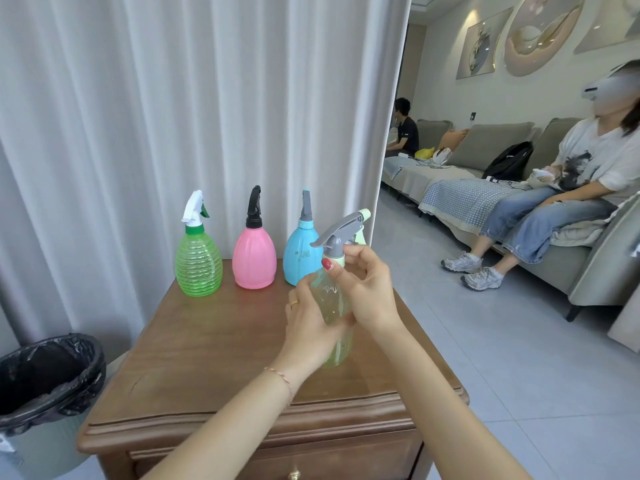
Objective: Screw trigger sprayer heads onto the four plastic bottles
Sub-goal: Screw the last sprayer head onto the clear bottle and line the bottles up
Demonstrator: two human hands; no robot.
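Wooden table: fingers pinch sprayer collar; left hand grips bottle.

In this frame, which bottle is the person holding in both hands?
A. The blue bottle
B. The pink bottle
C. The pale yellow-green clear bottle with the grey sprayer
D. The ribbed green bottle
C: the left hand wraps the pale clear bottle while the right hand grips its collar under the grey sprayer head; the green, pink and blue bottles stand untouched on the table.

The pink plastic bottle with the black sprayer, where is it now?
The pink plastic bottle stands at the wooden table's far edge, between the green ribbed bottle and blue bottle.
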